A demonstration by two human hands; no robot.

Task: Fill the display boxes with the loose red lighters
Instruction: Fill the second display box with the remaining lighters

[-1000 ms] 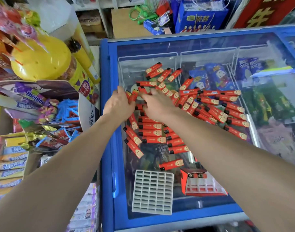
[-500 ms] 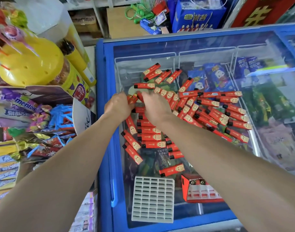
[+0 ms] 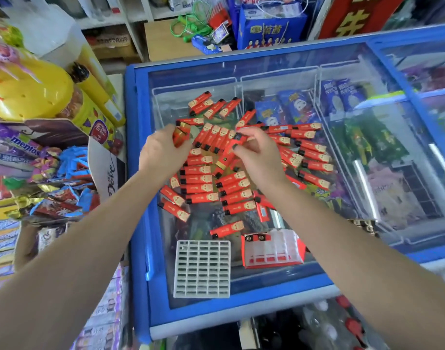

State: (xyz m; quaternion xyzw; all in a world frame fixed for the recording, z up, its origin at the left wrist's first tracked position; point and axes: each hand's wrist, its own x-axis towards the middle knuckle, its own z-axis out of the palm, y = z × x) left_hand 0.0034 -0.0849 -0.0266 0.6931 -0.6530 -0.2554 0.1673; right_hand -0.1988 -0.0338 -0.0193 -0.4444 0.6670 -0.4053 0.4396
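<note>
A: Entry, gathering step. Loose red rectangular plastic lighters (image 3: pixel 203 189) are spread over the blue-framed glass freezer lid (image 3: pixel 287 281), which serves as the counter. A small bunch of them is gripped in the curled fingers of the left hand (image 3: pixel 163 152) at the far left of the pile. One lighter is pinched by the fingers of the right hand (image 3: pixel 256 155), just right of the left.

B: Position of the boxes?

A: The white plastic grid tray (image 3: pixel 201 269) lies flat at the near edge with no lighter seen in its cells. The red-and-white cardboard display box (image 3: pixel 273 250) sits just right of it; two lighter tops appear to be seated at its far left corner, and the other slots look unfilled.

B: Notes for doing the step well?

A: The bunch should be aligned with all caps one way before it is carried near. Only as many as can be squared in the hand should be taken. Sliding on glass is likely, so the strays should be lifted rather than swept.
</note>
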